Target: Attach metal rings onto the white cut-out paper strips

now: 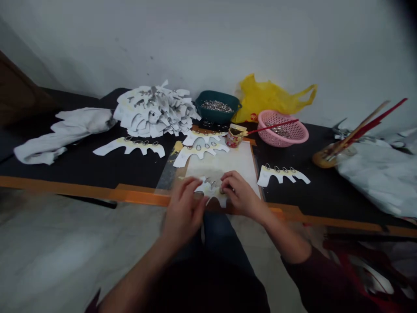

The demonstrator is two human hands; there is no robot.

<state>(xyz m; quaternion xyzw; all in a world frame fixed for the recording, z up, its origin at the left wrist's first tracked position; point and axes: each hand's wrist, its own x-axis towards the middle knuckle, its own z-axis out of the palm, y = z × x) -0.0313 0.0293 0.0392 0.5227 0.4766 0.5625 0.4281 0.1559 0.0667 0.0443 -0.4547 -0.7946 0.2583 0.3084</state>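
A white cut-out piece with a scalloped edge (222, 201) lies near the table's front edge between my hands, with metal rings (213, 184) along its upper side. My left hand (185, 203) is over its left end, thumb and bent fingers apart, nothing visible between them. At the right end, my right hand (240, 193) has its fingertips pinched on what looks like a small metal ring, partly hidden by the fingers. Beneath lies a pale board (224, 163). More ringed white pieces (200, 150) rest behind, with others at left (130, 147) and right (282, 174).
A jar of yellowish paste (233, 138) holds a red stick. Behind stand a green basket (216, 114) and pink basket (283, 135) of metal parts, a yellow bag (273, 98) and a white heap (154, 111). Right are sticks (358, 126) and a white bag (381, 174).
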